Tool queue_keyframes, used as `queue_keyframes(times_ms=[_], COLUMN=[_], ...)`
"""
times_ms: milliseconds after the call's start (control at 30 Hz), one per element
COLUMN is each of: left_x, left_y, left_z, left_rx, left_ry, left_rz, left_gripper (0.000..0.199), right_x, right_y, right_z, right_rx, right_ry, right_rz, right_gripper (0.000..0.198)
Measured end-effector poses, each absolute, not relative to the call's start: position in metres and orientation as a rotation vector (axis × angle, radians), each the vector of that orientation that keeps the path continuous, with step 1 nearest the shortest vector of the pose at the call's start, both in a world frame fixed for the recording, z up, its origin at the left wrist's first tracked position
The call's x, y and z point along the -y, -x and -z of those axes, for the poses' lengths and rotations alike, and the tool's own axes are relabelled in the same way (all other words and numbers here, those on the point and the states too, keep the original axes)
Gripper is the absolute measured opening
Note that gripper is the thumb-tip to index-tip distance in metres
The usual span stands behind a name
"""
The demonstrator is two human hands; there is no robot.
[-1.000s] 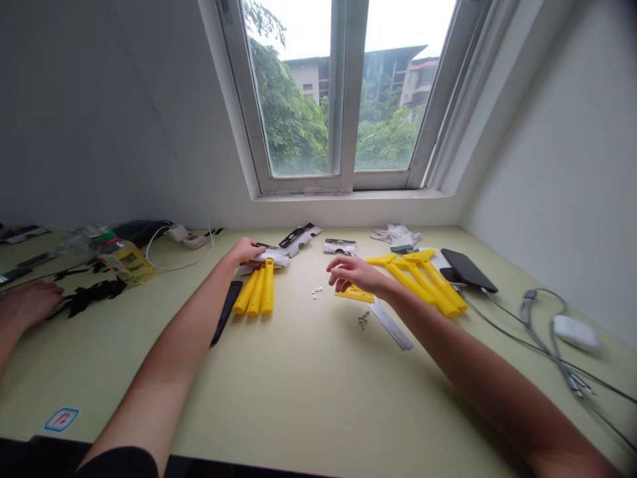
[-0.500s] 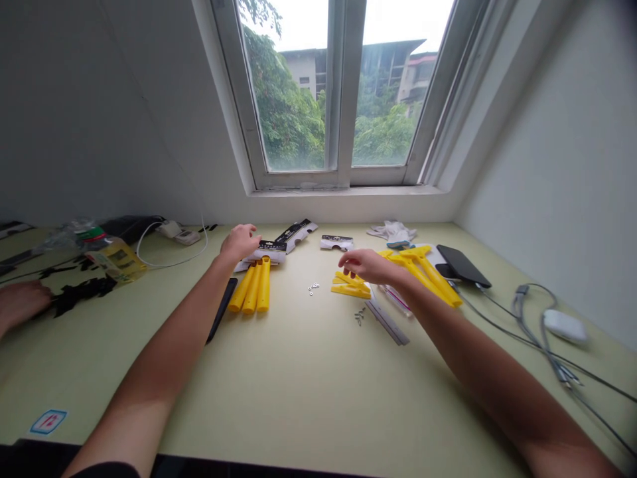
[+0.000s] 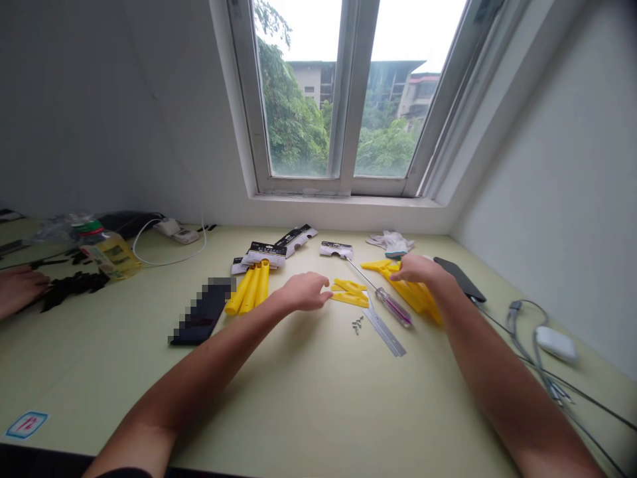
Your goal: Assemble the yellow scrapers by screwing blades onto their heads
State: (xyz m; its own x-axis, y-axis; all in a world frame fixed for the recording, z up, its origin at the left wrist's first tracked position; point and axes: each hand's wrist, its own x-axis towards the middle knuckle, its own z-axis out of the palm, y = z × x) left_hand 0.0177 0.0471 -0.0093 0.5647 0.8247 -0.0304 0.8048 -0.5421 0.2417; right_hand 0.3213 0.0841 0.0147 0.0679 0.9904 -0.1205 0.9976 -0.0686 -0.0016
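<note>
My left hand [image 3: 307, 291] is open, thumb and fingers a little apart, just left of the small flat yellow plastic pieces [image 3: 351, 299]. My right hand [image 3: 422, 269] closes its fingers on one of the yellow T-shaped scraper handles [image 3: 415, 295] lying at the right; the palm hides part of it. Between the hands lies a screwdriver [image 3: 394, 309] with a clear, pink-striped grip. Thin metal blades [image 3: 385, 333] and several small screws [image 3: 357, 325] rest in front of the yellow pieces. Yellow tubular handles [image 3: 253, 289] sit left of my left hand.
Black-and-white cardboard packaging [image 3: 266, 252] and gloves [image 3: 393, 243] lie at the back. A dark phone [image 3: 460, 277], grey cables [image 3: 517, 325] and a white case [image 3: 556, 344] are at right. A pixelated dark device [image 3: 202, 315], a bottle [image 3: 112, 251] and another person's hand [image 3: 22, 289] are at left.
My left hand has come rightward and nearer, from the packaging to the small yellow pieces, now covering the small rings. My right hand has moved right onto the yellow scraper handles. The view has shifted.
</note>
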Motion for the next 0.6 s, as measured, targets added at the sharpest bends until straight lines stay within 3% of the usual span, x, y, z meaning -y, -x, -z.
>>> queue_keyframes(times_ms=[200,333,467,600], left_x=[-0.056,-0.061,-0.053,-0.044], left_y=[-0.007,-0.004,-0.013,-0.023], left_z=[0.004,-0.001,-0.011,-0.019], left_rx=[-1.382,-1.283,-1.014,-0.753], left_ry=[-2.501,-2.353,-1.961,-1.583], left_rz=[-0.214,-0.429,-0.604,-0.767], left_gripper=[0.043,0.038,0.047,0.05], right_x=[-0.084,-0.074,-0.049,-0.022], right_y=[-0.316,-0.307,-0.265,-0.211], right_z=[-0.009,-0.036,-0.058,-0.055], right_rx=[-1.978,-2.05,-2.498,-2.897], right_ry=[-2.233,-2.256,-2.27,-1.993], right_rz=[0.276,0.22,0.203,0.451], right_gripper=[0.02,0.028,0.04,0.036])
